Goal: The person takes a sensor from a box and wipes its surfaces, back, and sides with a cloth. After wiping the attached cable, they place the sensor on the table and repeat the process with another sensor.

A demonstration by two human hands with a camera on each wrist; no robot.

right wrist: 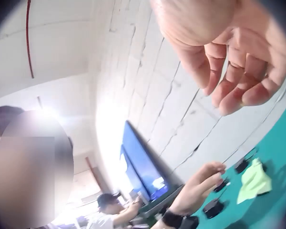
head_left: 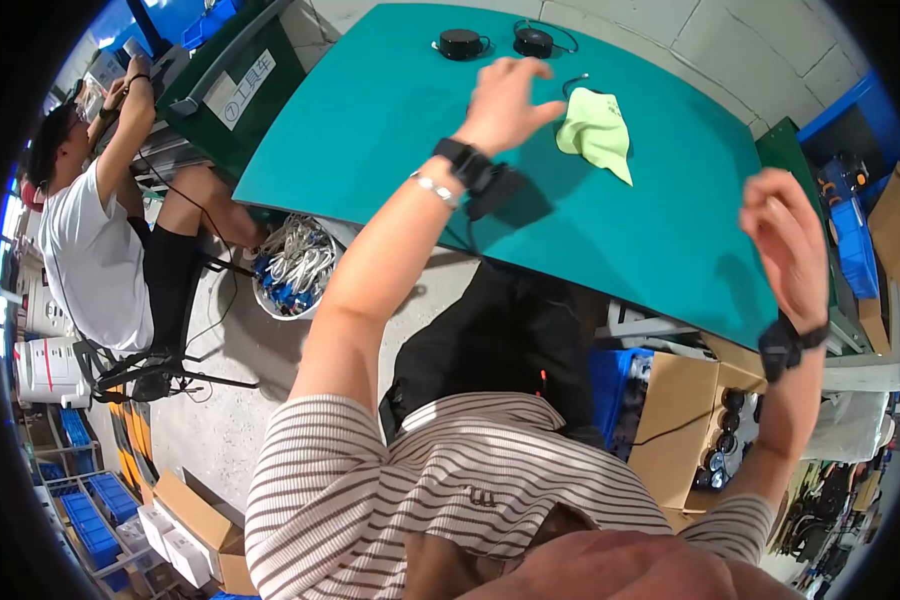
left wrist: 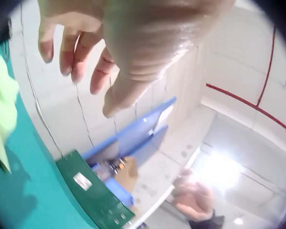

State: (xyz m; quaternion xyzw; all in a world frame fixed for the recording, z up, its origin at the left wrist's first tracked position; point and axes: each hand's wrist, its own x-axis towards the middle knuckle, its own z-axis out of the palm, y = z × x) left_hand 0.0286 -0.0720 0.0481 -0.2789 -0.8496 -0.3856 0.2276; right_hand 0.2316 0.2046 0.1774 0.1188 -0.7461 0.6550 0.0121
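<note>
My left hand (head_left: 505, 105) is raised over the table with its fingers loosely bent and nothing between them. A pale green cloth (head_left: 595, 130) lies crumpled just right of it, with a short dark cable end (head_left: 576, 82) poking out at its top. Beyond the left hand sit two black round devices (head_left: 460, 43), the right one (head_left: 533, 41) with a looped cable. My right hand (head_left: 788, 245) hovers near the table's right edge, fingers loosely curled and holding nothing. In the right wrist view, the right hand (right wrist: 238, 57) is well apart from the cloth (right wrist: 255, 182).
The teal table (head_left: 390, 130) stands against a white block wall (head_left: 630, 30). A bucket of cables (head_left: 300, 270) is below its left edge, an open cardboard box (head_left: 675, 410) below its right. Another person (head_left: 100, 230) sits at the left beside a green cart (head_left: 240, 90).
</note>
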